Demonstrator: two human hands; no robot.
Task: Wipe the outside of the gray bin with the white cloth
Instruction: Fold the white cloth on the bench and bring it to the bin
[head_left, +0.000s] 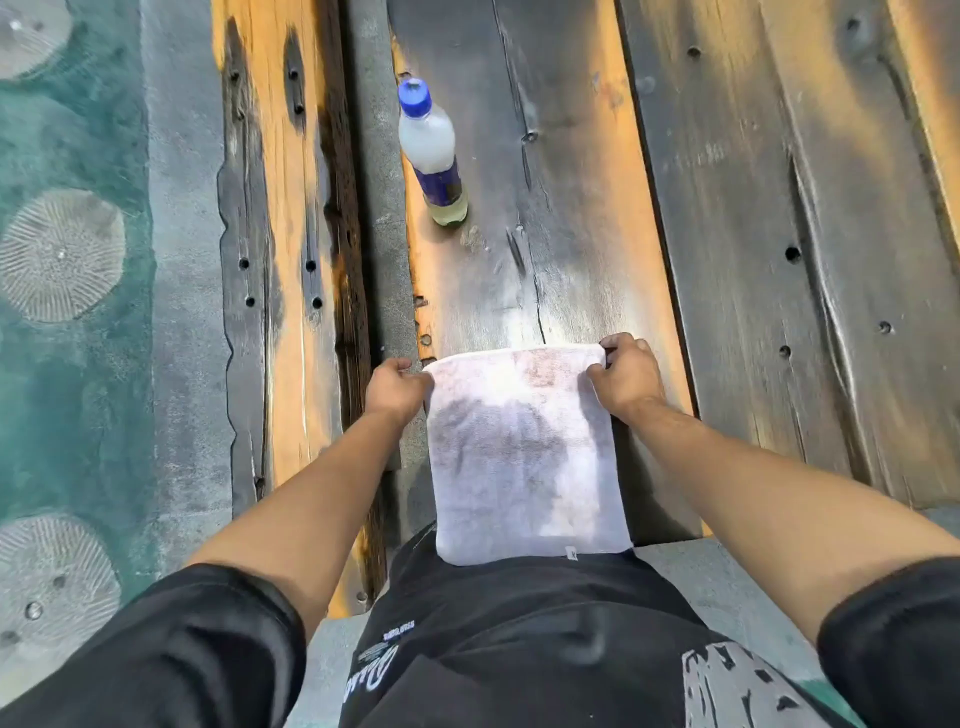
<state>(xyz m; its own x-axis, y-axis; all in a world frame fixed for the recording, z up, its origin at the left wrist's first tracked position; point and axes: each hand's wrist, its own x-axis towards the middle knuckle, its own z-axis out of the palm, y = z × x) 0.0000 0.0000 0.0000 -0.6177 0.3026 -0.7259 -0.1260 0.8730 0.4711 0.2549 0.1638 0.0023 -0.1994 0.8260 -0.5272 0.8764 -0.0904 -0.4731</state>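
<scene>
Prep step, wiping not started: gray bin isn't anywhere in view. White cloth (522, 457) is held stretched out flat in front of the body, low centre of frame, over the near end of the wooden plank worktop (727, 208). Left hand (397, 389) pinches the far-left corner, right hand (626, 376) pinches the far-right corner, fingers curled shut on the hem. Cloth long axis runs 12 to 6: top edge taut between the hands at 12, tagged bottom edge hanging free at 6 near the black shorts. Dark gray smudge across the middle, so that face looks already soiled. Blue-capped plastic bottle (434, 156) stands upright well off toward 12, apart from the cloth. Next move, my read: fold or bunch to a cleaner face, then find the bin and bring the cloth to its outer wall
</scene>
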